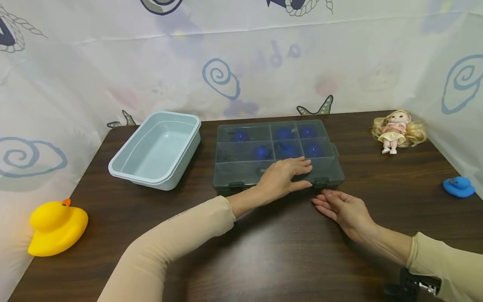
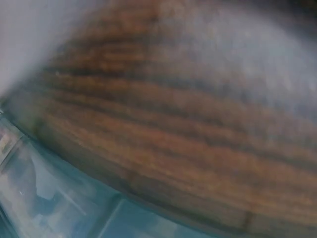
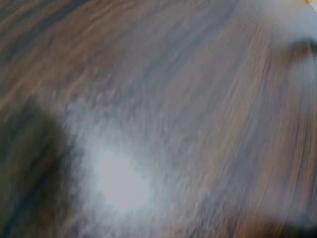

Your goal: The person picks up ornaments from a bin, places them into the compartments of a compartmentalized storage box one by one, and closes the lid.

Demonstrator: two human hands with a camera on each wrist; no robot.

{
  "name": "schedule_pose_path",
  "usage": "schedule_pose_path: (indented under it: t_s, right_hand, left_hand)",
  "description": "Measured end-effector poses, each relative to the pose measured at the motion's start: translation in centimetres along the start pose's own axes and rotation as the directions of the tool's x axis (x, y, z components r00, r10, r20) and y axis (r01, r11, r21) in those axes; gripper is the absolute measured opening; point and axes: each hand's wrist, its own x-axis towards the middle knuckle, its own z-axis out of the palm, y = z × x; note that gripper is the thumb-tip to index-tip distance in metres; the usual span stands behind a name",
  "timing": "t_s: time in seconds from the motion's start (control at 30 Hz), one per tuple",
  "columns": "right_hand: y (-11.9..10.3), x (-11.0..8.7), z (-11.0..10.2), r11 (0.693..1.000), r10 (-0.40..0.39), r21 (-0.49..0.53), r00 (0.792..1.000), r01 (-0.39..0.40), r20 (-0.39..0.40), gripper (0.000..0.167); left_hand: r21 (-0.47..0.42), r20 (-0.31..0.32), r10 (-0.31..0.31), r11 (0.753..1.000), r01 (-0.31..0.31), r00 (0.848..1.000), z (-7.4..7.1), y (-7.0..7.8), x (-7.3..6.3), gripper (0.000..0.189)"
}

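A grey see-through compartment box point(image 1: 245, 167) lies flat in the middle of the table with its lid down. Dark compartments with blue glints show through the lid. My left hand point(image 1: 283, 176) rests on the front part of the lid, fingers stretched to the right, thumb near the front right latch point(image 1: 322, 183). Just below that latch, at the box's front edge, is my right hand point(image 1: 345, 209), its fingers loosely bent and holding nothing visible. Whether its fingertips touch the box I cannot tell. In the left wrist view, a bluish box edge point(image 2: 106, 196) crosses the lower left.
A pale blue plastic basin point(image 1: 181, 167) stands left of the box. A yellow rubber duck point(image 1: 58, 228) is at the left edge. On the right are a small blond doll point(image 1: 394, 130) and a blue duck point(image 1: 458, 187). A patterned curtain point(image 1: 256, 63) hangs behind the wooden table point(image 1: 264, 260).
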Motion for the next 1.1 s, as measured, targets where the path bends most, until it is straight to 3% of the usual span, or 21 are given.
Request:
schedule_pose_path:
  t_s: [0.3,0.53,0.83,1.1]
  right_hand:
    - [0.9,0.0,0.2,0.999,-0.001,0.033,0.999,0.002,-0.041,0.020]
    - [1.2,-0.4,0.6,0.997,0.046,0.067,0.994,-0.040,-0.096,0.022]
    - [1.0,-0.2,0.6,0.996,0.057,0.078,0.995,-0.051,-0.077,0.026]
    - [0.8,0.0,0.8,0.997,0.014,0.073,0.999,-0.011,-0.051,0.038]
  left_hand:
    - [0.017,0.021,-0.009,1.000,0.008,1.000,0.2,0.2,-0.2,0.046]
    - [0.022,0.031,0.004,1.000,-0.004,1.000,0.5,0.4,-0.3,0.046]
    - [0.023,0.018,-0.003,1.000,0.003,1.000,0.4,0.4,-0.4,0.045]
    - [0.030,0.009,0.004,1.000,-0.004,1.000,0.0,0.3,-0.2,0.045]
